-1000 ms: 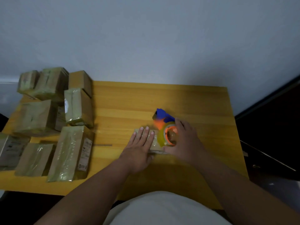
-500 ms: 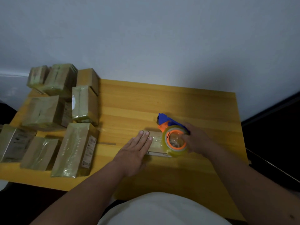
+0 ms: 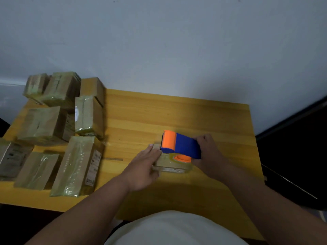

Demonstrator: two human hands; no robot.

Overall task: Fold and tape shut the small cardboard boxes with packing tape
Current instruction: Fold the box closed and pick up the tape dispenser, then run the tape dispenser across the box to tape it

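taped boxes (image 3: pixel 58 131) left on table (image 3: pixel 177 117), dispenser (image 3: pixel 180 145) right

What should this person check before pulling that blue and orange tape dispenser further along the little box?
1. Small flat cardboard box held steady: ok, the left hand lies flat on its left end.
2. Blue and orange tape dispenser firmly held: ok, the right hand grips its blue end.
3. Dispenser on the box: ok, it sits over the box top.
4. Left fingers clear of the dispenser: not ok, they lie right beside its orange end.
5. Tape stuck flat on the box: cannot tell, the dispenser hides it.
6. Room on the yellow wooden table: ok, the pile of taped parcels lies apart, to the left.
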